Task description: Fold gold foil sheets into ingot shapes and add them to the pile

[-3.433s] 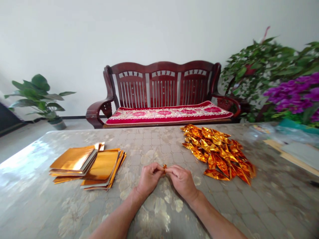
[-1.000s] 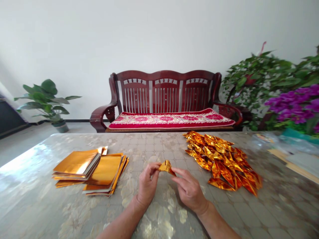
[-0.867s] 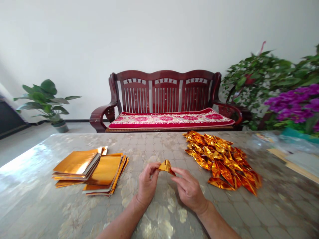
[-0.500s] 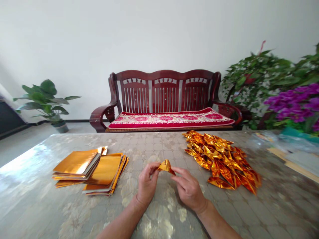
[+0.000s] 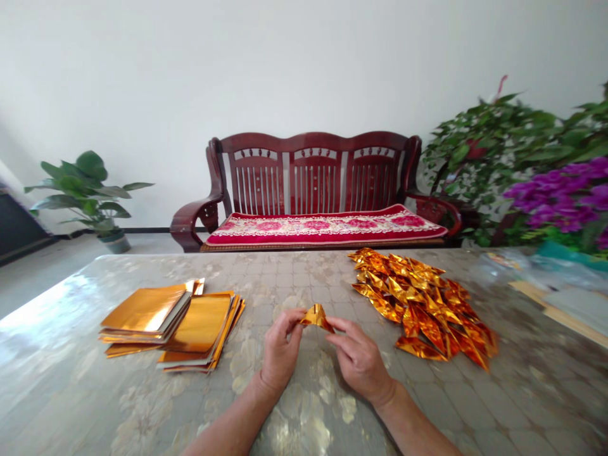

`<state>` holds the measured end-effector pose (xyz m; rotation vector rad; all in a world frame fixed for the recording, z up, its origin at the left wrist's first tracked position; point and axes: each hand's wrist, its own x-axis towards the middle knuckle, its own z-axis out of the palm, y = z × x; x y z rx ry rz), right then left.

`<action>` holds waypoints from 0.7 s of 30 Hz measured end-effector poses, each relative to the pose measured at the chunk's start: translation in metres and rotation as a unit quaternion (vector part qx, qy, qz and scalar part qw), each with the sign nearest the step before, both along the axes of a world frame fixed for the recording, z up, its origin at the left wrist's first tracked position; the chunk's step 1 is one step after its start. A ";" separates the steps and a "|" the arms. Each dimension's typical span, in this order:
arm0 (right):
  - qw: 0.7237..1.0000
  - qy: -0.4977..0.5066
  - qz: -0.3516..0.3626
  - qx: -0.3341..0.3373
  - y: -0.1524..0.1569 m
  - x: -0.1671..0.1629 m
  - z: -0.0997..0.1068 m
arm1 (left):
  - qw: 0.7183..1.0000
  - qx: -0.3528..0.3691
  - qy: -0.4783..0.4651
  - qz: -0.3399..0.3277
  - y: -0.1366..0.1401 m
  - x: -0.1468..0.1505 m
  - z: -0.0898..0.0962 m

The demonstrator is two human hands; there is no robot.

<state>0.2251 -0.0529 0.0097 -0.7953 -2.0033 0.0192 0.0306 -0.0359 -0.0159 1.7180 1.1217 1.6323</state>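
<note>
Between my two hands, above the middle of the table, is a small folded gold foil paper (image 5: 315,315) with a raised peak and pointed ends. My left hand (image 5: 281,342) pinches its left end between thumb and fingers. On the other side, my right hand (image 5: 360,356) grips the right end with its fingertips. Stacks of flat gold foil sheets (image 5: 202,323) lie to the left of my left hand. To the right of my right hand spreads a pile of folded gold foil pieces (image 5: 422,304), similar in shape to the one I hold.
The table (image 5: 199,418) has a patterned, shiny cover. Clear plastic wrapping (image 5: 510,266) and flat cardboard-like pieces (image 5: 560,316) lie at its right end. Behind it stands a wooden bench (image 5: 313,171) with a red floral cushion. Plants (image 5: 95,196) flank the bench.
</note>
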 end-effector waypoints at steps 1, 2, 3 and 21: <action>1.000 0.000 -0.001 0.000 0.000 0.000 0.000 | 1.000 0.004 0.006 0.001 0.000 0.000 0.001; 1.000 -0.001 -0.001 0.000 0.000 0.000 -0.001 | 1.000 0.008 0.013 0.002 0.000 0.000 0.002; 1.000 -0.001 -0.001 0.000 0.000 0.000 -0.001 | 1.000 0.012 0.021 0.004 0.000 -0.001 0.002; 1.000 -0.001 -0.007 0.002 0.000 0.001 -0.002 | 0.997 0.041 0.066 0.030 -0.001 -0.001 0.004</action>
